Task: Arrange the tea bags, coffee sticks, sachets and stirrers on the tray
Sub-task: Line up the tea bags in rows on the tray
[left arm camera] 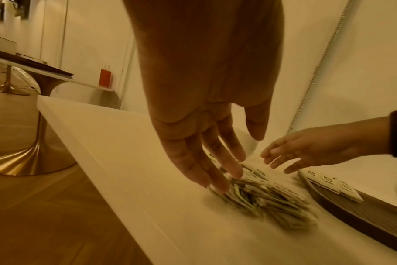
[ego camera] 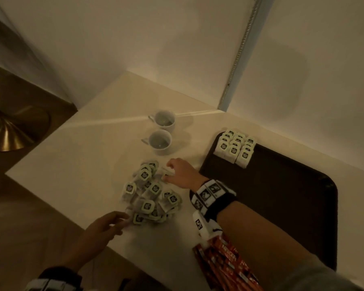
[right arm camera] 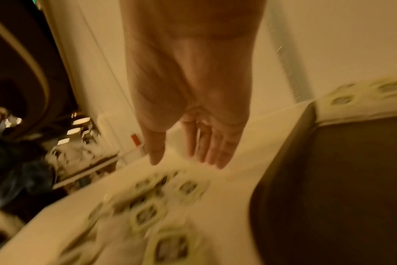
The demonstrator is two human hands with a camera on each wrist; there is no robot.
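A loose pile of green-labelled tea bags (ego camera: pixel 151 194) (left arm camera: pixel 267 197) (right arm camera: pixel 161 215) lies on the white table (ego camera: pixel 82 164). To its right is the dark tray (ego camera: pixel 282 196) (left arm camera: pixel 351 211) (right arm camera: pixel 340 179), with rows of tea bags (ego camera: pixel 235 149) (left arm camera: pixel 329 184) in its far left corner. My left hand (ego camera: pixel 122 219) (left arm camera: pixel 229 172) reaches with straight fingers to the pile's near edge. My right hand (ego camera: pixel 168 171) (left arm camera: pixel 274 159) (right arm camera: pixel 186 161) hovers at the pile's far right edge, fingers extended and empty in both wrist views. Red coffee sticks (ego camera: pixel 225 259) lie under my right forearm.
Two white cups (ego camera: pixel 163 120) (ego camera: pixel 160 141) stand behind the pile, near the wall. The table's left edge drops to a wooden floor, where a brass pedestal base (ego camera: pixel 13 127) stands. Most of the tray's surface is bare.
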